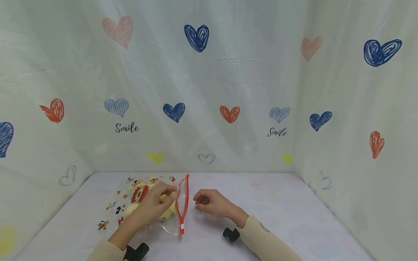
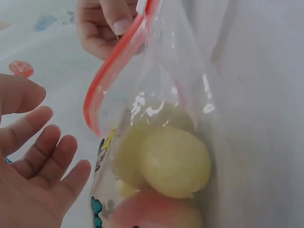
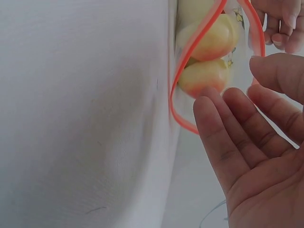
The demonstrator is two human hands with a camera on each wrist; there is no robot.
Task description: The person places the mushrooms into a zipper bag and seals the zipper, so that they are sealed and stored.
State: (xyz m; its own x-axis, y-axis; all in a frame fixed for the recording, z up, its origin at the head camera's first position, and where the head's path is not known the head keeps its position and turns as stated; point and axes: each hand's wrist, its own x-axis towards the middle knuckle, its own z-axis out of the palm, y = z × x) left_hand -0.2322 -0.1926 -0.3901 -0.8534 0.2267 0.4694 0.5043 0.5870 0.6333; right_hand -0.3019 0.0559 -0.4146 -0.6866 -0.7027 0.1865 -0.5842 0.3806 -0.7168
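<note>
A clear zip bag (image 1: 140, 194) printed with cartoon figures lies on the table, its red zip edge (image 1: 187, 195) spread apart at the right side. Several round yellow fruits (image 2: 175, 161), some blushed red, show through the plastic; their exact kind is unclear. My left hand (image 1: 156, 203) hovers over the bag, and the left wrist view shows its fingers relaxed and holding nothing. Just right of the zip edge is my right hand (image 1: 212, 203). Its fingers (image 3: 213, 128) are loosely bent with nothing in them, close to the bag's mouth.
A white cloth covers the table (image 1: 271, 217). Behind and beside it hangs a pale curtain (image 1: 248, 79) with printed hearts. Black wrist devices sit at my left wrist (image 1: 136, 252) and right wrist (image 1: 231, 235).
</note>
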